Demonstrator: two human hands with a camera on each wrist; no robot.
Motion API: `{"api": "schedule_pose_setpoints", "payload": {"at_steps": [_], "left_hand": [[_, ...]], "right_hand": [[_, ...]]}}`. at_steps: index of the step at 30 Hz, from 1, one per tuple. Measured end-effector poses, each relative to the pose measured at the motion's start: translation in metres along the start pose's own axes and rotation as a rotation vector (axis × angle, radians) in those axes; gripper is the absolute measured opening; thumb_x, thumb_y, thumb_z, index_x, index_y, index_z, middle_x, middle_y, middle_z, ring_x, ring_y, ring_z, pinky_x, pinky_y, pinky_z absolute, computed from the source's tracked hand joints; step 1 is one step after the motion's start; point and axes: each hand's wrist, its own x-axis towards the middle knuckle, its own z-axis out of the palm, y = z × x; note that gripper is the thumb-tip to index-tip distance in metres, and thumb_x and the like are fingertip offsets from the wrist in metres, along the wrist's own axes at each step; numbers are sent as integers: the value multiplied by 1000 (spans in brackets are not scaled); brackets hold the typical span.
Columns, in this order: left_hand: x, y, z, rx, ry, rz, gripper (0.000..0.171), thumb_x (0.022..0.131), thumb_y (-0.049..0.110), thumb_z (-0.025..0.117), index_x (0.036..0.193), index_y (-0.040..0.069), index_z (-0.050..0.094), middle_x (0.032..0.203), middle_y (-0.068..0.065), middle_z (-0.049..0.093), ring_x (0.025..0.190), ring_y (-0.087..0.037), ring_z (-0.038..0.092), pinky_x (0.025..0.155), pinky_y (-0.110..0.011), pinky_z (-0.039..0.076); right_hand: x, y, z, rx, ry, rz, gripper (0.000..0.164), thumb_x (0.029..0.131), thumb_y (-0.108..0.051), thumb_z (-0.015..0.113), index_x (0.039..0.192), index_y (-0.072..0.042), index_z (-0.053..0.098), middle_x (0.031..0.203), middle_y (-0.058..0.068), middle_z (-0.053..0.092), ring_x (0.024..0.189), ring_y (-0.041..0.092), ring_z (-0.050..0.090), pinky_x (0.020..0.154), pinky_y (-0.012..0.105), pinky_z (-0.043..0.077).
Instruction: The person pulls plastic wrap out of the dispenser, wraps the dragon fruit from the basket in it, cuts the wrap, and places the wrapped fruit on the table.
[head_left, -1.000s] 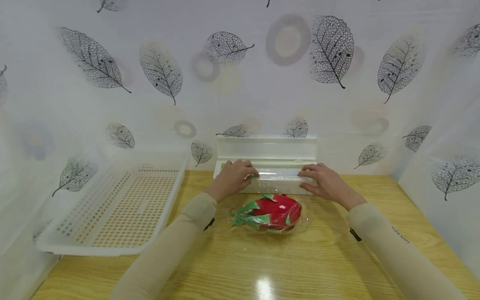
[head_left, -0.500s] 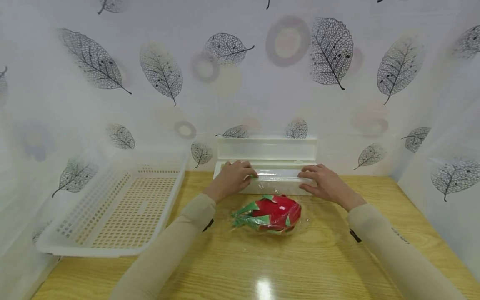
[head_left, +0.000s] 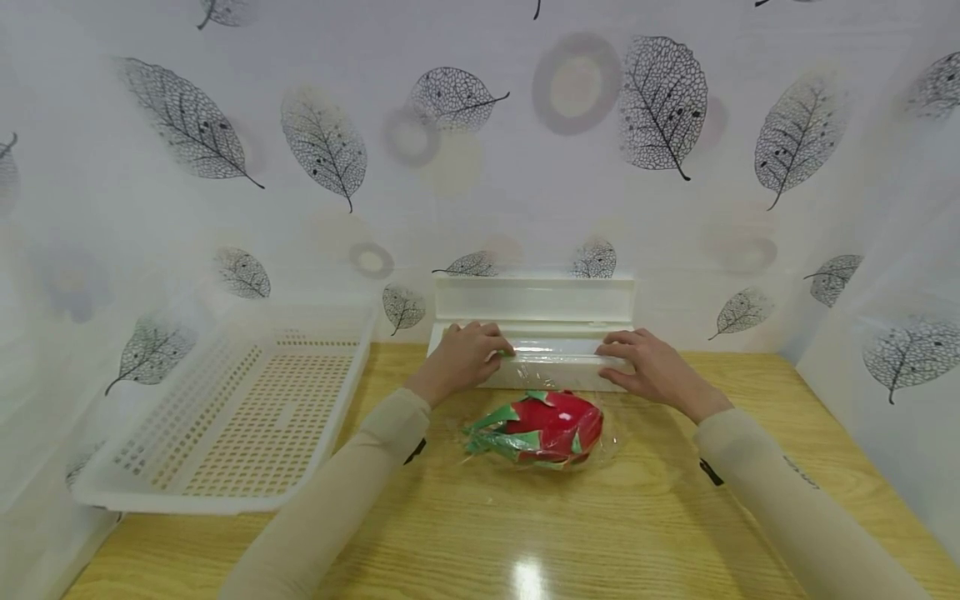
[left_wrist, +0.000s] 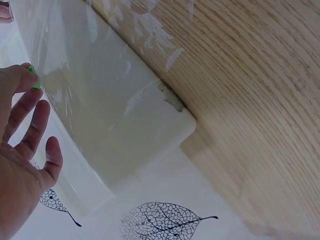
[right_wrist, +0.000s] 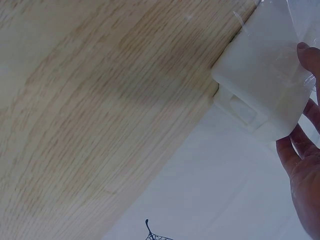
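A white cling film dispenser (head_left: 495, 379) stands at the back of the table, its lid (head_left: 536, 298) raised. Clear cling film (left_wrist: 65, 95) runs out over its front wall. In front lies a red dragon fruit (head_left: 562, 421) with green scales, under crinkled film. My left hand (head_left: 465, 357) is at the dispenser's front edge, thumb and forefinger pinching a small green slider (left_wrist: 35, 79); the other fingers are spread in the left wrist view. With my right hand (head_left: 651, 367) I grip the dispenser's right end, thumb on the front wall (right_wrist: 265, 65) and fingers behind its edge.
On the left is a white perforated plastic basket (head_left: 202, 502). The wooden table (head_left: 465, 542) meets a leaf-patterned sheet (head_left: 510, 200) behind the dispenser and along both sides.
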Motion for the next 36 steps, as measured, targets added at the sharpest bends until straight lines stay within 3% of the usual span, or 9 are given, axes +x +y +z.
{"api": "schedule_pose_setpoints", "payload": {"at_steps": [36], "left_hand": [[-3, -2, 0, -22, 9, -18, 22, 98, 17, 65, 114, 24, 77, 112, 2, 72, 97, -19, 65, 83, -46, 54]], "right_hand": [[-1, 0, 1, 15, 9, 5, 31, 90, -23, 79, 116, -7, 74, 122, 17, 70, 107, 36, 64, 92, 54, 55]]}}
